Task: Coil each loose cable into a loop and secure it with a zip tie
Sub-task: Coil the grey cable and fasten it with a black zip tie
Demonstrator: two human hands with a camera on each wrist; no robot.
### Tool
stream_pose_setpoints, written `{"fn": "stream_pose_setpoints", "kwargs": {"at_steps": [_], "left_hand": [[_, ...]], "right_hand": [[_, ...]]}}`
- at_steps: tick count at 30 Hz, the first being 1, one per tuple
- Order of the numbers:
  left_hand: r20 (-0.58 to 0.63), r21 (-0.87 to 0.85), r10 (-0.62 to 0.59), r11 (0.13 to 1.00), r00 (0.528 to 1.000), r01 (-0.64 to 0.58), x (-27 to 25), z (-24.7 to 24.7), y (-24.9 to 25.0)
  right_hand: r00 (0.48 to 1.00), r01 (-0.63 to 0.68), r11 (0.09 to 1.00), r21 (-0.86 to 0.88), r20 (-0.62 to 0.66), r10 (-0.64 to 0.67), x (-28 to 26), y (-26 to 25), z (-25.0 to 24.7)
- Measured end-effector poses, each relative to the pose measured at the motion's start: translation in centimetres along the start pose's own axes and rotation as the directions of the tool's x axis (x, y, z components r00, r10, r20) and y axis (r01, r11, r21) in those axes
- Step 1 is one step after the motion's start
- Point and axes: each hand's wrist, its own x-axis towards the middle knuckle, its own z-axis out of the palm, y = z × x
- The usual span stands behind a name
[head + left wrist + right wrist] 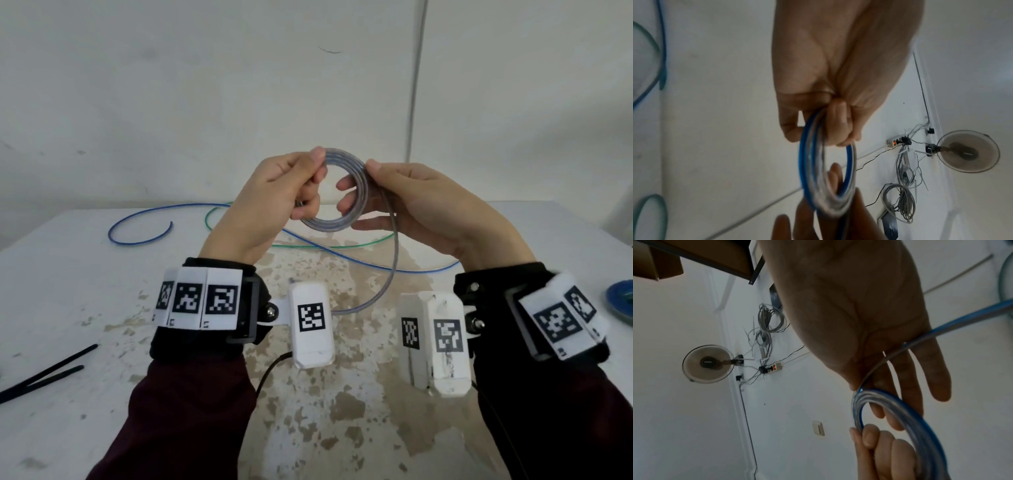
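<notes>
Cable coil [337, 192], wound in several turns, is held upright above the table [102, 291] between both hands. Left hand [270, 202] pinches its left side with curled fingers. Right hand [411, 209] clamps its right side, thumb on top, fingers through the loop. Loose tail [383, 284] hangs to the table. Blue cable [137, 219] and green cable [342, 245] lie behind; two zip ties [44, 375] lie at left.

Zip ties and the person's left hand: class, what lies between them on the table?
Nothing: in the head view, only bare table separates the zip ties from the left hand, raised holding the coil.
</notes>
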Motion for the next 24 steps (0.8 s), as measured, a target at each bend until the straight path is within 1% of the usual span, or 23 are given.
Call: {"fn": "stream_pose_setpoints", "kwargs": {"at_steps": [2, 4, 6, 7, 9, 10, 12, 15, 17, 19, 22, 24], "left_hand": [[-0.064, -0.124, -0.003, 0.992, 0.998, -0.005, 0.2, 0.0, -0.1], [-0.112, -0.214, -0.023, 0.977, 0.993, -0.002, 0.4, 0.3, -0.2], [-0.122, -0.275, -0.04, 0.961, 0.992, 0.005, 0.5, 0.5, -0.2], [-0.099, -0.304, -0.056, 0.953, 0.993, 0.023, 0.5, 0.6, -0.2], [0.01, -0.345, -0.11, 0.932, 0.994, 0.107, 0.5, 0.8, 0.0], [0.083, -0.341, -0.141, 0.926, 0.987, 0.161, 0.5, 0.9, 0.1], [0.209, -0.271, -0.189, 0.932, 0.96, 0.242, 0.3, 1.0, 0.2], [0.289, -0.118, -0.228, 0.955, 0.93, 0.271, -0.1, 0.6, 0.0], [0.316, -0.07, -0.222, 0.964, 0.922, 0.256, -0.3, 0.3, -0.1], [0.299, -0.079, -0.19, 0.972, 0.935, 0.223, -0.3, 0.5, -0.1], [0.197, -0.11, -0.135, 0.981, 0.971, 0.159, 0.0, 1.3, -0.1], [0.12, -0.171, -0.1, 0.978, 0.988, 0.12, 0.2, 1.4, -0.1]], "right_hand": [[1.0, 0.025, 0.997, 0.069, 0.013, -0.026, 0.0, 0.1, 0.1], [0.998, 0.06, 0.985, 0.161, 0.012, -0.063, 0.2, 0.1, 0.6], [0.996, 0.087, 0.97, 0.228, -0.01, -0.087, 0.4, 0.2, 1.0], [0.995, 0.102, 0.964, 0.244, -0.023, -0.1, 0.5, 0.2, 1.1], [0.992, 0.125, 0.965, 0.229, -0.043, -0.119, 0.6, 0.0, 1.0], [0.992, 0.126, 0.973, 0.195, -0.038, -0.121, 0.6, 0.0, 0.9], [0.994, 0.105, 0.99, 0.09, -0.007, -0.105, 0.5, 0.1, 0.7], [0.998, 0.05, 0.996, -0.068, 0.047, -0.047, 0.1, 0.0, 0.5], [0.997, 0.031, 0.991, -0.129, 0.075, -0.021, -0.1, -0.2, 0.4], [0.998, 0.029, 0.991, -0.131, 0.053, -0.022, -0.2, -0.3, 0.4], [0.998, 0.051, 0.995, -0.083, -0.04, -0.055, 0.1, -0.2, 0.5], [0.992, 0.06, 0.997, -0.043, -0.104, -0.064, 0.3, -0.3, 0.5]]}}
